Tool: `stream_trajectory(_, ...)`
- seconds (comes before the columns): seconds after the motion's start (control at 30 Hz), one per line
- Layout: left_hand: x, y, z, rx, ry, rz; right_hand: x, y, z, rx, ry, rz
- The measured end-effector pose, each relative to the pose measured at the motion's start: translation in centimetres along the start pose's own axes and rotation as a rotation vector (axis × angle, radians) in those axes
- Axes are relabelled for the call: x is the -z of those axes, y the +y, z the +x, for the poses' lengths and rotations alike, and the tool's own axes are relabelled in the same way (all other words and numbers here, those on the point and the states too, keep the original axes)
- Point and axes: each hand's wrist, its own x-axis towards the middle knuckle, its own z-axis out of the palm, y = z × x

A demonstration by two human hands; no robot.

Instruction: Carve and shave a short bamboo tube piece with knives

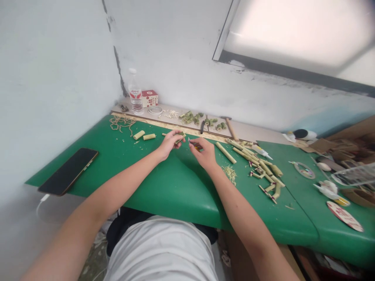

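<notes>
My left hand (170, 143) is closed around a short piece of green bamboo (181, 137) above the green table (164, 187). My right hand (204, 152) is closed on a small knife (195, 144) with a dark, orange-marked handle, its blade pointing left toward the bamboo piece. The two hands are close together, a few centimetres apart. Two short bamboo sections (144, 136) lie to the left of my left hand.
A black phone (68, 171) lies at the table's left edge. Long bamboo sticks (254, 162) and shavings (230, 172) lie to the right. A water bottle (135, 93), a red box (149, 98), bamboo rings (195, 118) and a hammer (230, 125) sit along the back ledge.
</notes>
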Motion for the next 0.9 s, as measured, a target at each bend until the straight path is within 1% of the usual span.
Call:
stream_trajectory(0.13,0.1,-0.2,0.2,-0.019,0.024,0.03,0.0,-0.1,0.0,0.0,-0.001,-0.001)
stream_trajectory(0.37,0.2,-0.8,0.3,-0.055,0.018,0.119,0.1,-0.2,0.0,0.0,0.005,0.0)
stream_trajectory(0.63,0.0,-1.0,0.4,-0.16,-0.015,0.199,0.2,-0.5,0.0,-0.01,0.061,0.001)
stream_trajectory(0.7,-0.1,-1.1,0.4,-0.181,-0.021,0.202,0.2,-0.5,0.0,-0.007,0.055,0.003)
stream_trajectory(0.8,0.0,-1.2,0.6,-0.189,-0.012,0.201,0.1,-0.4,0.1,0.003,0.029,0.005)
stream_trajectory(0.9,0.3,-1.3,0.8,-0.167,0.01,0.2,0.2,-0.3,0.2,0.002,0.035,0.003)
